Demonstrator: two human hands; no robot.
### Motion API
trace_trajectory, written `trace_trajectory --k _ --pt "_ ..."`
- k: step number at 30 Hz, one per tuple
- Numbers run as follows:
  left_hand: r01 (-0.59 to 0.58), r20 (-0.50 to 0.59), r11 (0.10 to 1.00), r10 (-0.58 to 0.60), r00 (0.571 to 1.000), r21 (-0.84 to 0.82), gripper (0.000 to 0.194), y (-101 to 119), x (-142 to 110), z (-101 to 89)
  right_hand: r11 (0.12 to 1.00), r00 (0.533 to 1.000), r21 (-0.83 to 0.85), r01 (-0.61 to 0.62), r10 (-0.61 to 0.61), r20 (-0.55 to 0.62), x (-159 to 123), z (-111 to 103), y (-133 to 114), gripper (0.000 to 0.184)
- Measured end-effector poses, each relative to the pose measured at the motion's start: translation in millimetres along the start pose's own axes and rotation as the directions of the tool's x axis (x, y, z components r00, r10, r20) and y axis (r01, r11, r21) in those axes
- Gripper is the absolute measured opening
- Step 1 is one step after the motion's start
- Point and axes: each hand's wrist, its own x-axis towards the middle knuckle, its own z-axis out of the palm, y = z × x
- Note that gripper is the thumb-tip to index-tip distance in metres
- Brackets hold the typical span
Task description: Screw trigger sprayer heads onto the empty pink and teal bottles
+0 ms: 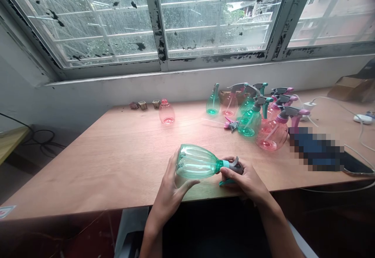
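A clear green spray bottle (197, 162) lies on its side in the air near the table's front edge, its base to the left. My left hand (172, 189) cups the base end, fingers behind it and thumb stretched along the near side. At the neck, my right hand (244, 176) is closed around the grey and teal spray head (231, 166), thumb pressed on it. The head sits at the bottle's mouth; whether it is fully screwed on I cannot tell. Some fingers of both hands are hidden behind the bottle and head.
A pink bottle without a head (166, 113) stands at the back, near small blocks (142, 105). Several green and pink spray bottles (271, 135) cluster at the right, beside a loose pink spray head (231, 125). A blurred dark object (318, 148) and white cables lie farther right.
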Motion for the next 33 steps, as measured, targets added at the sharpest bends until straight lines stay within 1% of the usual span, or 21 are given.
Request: trace_trajectory --k 3,6,9,13,16,18,20,24,27,30,33 --pt "-0.015 -0.001 1.0 0.015 1.0 -0.009 0.088 -4.0 -0.7 0.7 0.999 0.999 0.034 -0.018 0.019 -0.03 -2.2 3.6 -2.6 0.049" --pt "-0.001 0.011 0.999 0.002 1.0 -0.038 0.084 -5.6 -2.1 1.9 0.998 0.998 0.057 -0.009 0.013 -0.06 -4.4 7.8 -5.9 0.049" --pt "0.006 -0.002 1.0 -0.006 1.0 -0.006 0.086 -3.1 -3.5 1.7 0.998 0.998 0.064 0.001 0.003 -0.061 -5.1 9.4 -7.3 0.048" --pt "0.007 0.01 1.0 -0.007 1.0 0.002 0.096 1.4 -4.3 -0.2 0.998 0.999 0.059 -0.008 0.01 -0.032 -2.6 5.3 -4.0 0.047" --pt "0.045 0.015 0.998 -0.044 0.999 -0.035 0.095 3.0 -4.0 -1.1 1.0 1.0 0.028 0.0 0.0 0.01 0.0 1.5 -0.6 0.047" --pt "0.059 0.01 0.997 -0.058 0.998 -0.048 0.093 3.7 -3.8 -1.2 1.0 1.0 0.023 0.007 -0.007 0.018 0.5 0.9 0.2 0.047" --pt "0.053 0.009 0.997 -0.052 0.999 -0.051 0.091 4.2 -3.7 -1.0 0.999 1.0 0.049 0.0 0.0 0.002 -0.3 2.2 -0.3 0.047" --pt "0.004 0.017 1.0 -0.004 1.0 -0.015 0.089 2.4 -3.8 -0.5 0.99 0.997 0.13 -0.046 0.053 -0.048 -3.7 6.6 -3.1 0.05" --pt "-0.028 0.023 1.0 0.028 0.999 -0.001 0.084 -1.2 -3.8 0.4 0.987 0.995 0.152 -0.053 0.065 -0.073 -4.6 7.6 -3.5 0.052" --pt "-0.036 0.01 0.999 0.036 0.999 0.0 0.081 -2.4 -4.2 0.9 0.988 0.996 0.147 -0.043 0.054 -0.072 -3.5 6.1 -1.6 0.052" --pt "-0.006 0.021 1.0 0.006 1.0 -0.015 0.09 0.3 -5.2 0.4 0.991 0.999 0.128 -0.037 0.042 -0.034 -1.2 3.1 0.9 0.052"
